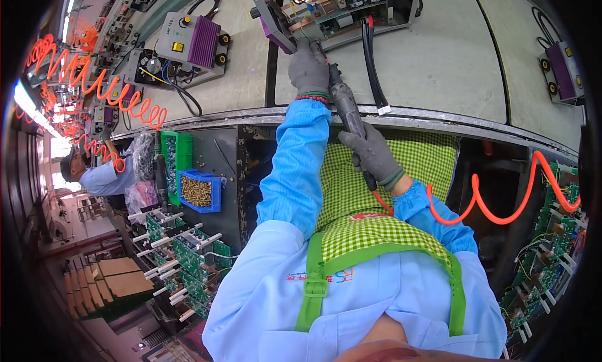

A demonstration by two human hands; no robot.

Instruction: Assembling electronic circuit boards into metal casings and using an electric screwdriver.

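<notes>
My right hand, in a grey glove, is wrapped round a dark pneumatic screwdriver. The tool slants up and to the left, its tip beside the fingers of my left hand. That gloved hand reaches to the near edge of an opened machine unit, fingers drawn together; what they pinch is hidden. Green boards and wiring show inside the unit, and its purple panel is at the left. Black cables with red at the top hang from it onto the bench.
An orange coiled air hose runs rightward from the tool. A blue bin of brass-coloured screws and a green bin sit left. Purple-and-grey machines stand on the bench. Circuit boards are racked lower left. A co-worker is far left.
</notes>
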